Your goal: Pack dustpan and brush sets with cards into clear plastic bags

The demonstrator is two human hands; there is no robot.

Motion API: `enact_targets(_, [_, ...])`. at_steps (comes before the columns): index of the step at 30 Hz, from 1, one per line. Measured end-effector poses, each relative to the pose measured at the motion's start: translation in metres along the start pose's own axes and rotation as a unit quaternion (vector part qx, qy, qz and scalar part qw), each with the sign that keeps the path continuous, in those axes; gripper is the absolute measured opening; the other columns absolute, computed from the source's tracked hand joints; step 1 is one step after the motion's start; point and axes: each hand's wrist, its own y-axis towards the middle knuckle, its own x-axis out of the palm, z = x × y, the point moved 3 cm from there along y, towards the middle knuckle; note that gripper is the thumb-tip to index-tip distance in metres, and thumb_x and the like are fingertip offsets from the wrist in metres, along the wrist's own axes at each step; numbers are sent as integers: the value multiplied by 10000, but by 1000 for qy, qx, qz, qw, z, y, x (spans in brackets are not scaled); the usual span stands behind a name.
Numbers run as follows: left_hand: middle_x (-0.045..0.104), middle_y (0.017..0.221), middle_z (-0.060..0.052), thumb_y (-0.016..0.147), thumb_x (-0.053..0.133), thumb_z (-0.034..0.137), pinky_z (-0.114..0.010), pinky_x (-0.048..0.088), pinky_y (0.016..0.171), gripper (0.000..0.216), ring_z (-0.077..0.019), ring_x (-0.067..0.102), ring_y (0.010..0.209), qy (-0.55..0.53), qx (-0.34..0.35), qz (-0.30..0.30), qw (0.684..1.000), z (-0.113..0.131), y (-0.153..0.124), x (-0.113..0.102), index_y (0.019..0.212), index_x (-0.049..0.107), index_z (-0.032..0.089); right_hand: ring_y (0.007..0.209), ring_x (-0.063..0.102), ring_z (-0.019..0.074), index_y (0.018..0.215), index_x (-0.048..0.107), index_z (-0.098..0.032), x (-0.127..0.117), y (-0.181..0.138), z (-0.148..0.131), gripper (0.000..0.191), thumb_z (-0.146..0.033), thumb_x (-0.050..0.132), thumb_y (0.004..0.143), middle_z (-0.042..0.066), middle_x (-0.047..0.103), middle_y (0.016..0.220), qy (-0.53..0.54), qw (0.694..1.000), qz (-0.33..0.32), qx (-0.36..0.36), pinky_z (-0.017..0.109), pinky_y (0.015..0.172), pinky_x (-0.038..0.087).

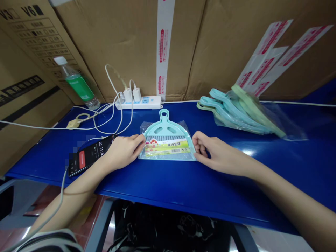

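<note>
A light blue dustpan and brush set (165, 130) lies flat on the blue table in a clear plastic bag, its handle pointing away from me. A printed label with a red mushroom covers part of the grey bristles. At its left edge, my left hand (124, 149) is closed, thumb and fingers pinching the bag and rim. On the opposite side, my right hand (214, 150) has its fingers curled in, with fingertips and thumb on the right rim.
Several bagged blue and green dustpan sets (241, 112) are piled at the back right. A phone (90, 155) lies beside my left forearm. Behind are a power strip (147, 102) with chargers, loose white cables and a leaning water bottle (80, 85). Cardboard (126, 38) walls the table's back.
</note>
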Motion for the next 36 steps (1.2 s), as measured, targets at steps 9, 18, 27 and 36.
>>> enact_targets(9, [697,699,-23,919,324,228,-266,368,493,246,-170,642,573,22,-8,-4,1000,0,0,1,910,564,176,501,491,131,840,340,-245,3,0,0,136,-245,451,762,-45,520,615,5,1000,-6,-1,284,493,398])
enact_targets(18, [703,731,-23,908,359,210,-283,360,513,227,-210,668,616,61,-91,-88,990,-2,4,1,961,577,176,454,395,114,827,340,-246,8,7,6,104,-305,426,830,-72,449,562,44,998,25,-29,268,460,321])
enact_targets(27, [731,848,-84,911,366,198,-317,444,588,253,-301,714,783,97,-202,-138,965,-6,5,-3,1032,585,159,541,473,145,897,490,-226,11,19,12,226,-433,544,821,-37,519,631,101,992,64,-35,280,522,372])
enact_targets(36, [722,808,-137,880,350,177,-376,506,647,310,-343,716,804,107,-239,-148,954,-7,3,-5,1037,610,115,535,440,130,852,643,-203,19,25,9,112,-271,554,850,-20,507,638,37,986,139,-89,265,531,370])
